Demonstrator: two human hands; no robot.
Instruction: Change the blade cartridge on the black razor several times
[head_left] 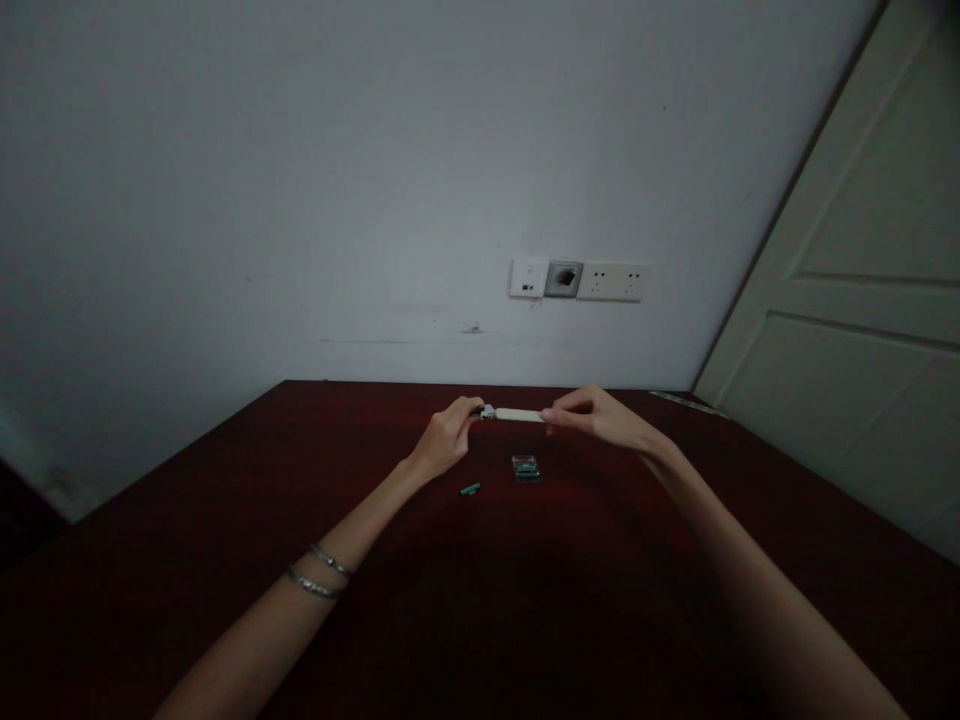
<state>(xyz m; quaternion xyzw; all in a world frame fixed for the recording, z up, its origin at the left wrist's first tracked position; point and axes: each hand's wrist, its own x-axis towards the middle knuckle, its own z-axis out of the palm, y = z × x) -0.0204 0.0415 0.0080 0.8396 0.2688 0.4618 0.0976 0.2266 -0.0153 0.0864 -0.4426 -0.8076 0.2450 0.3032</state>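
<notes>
Both my hands hold a slim white stick-shaped object level above the dark red table. My left hand pinches its left end, where a small dark and metal part shows. My right hand pinches its right end with closed fingers. Below the object, a small green piece lies on the table. Beside it sits a small clear packet with green contents. Two silver bangles ring my left forearm.
A grey wall rises behind the table with a row of white wall sockets. A pale door stands at the right. A thin light strip lies at the table's far right corner.
</notes>
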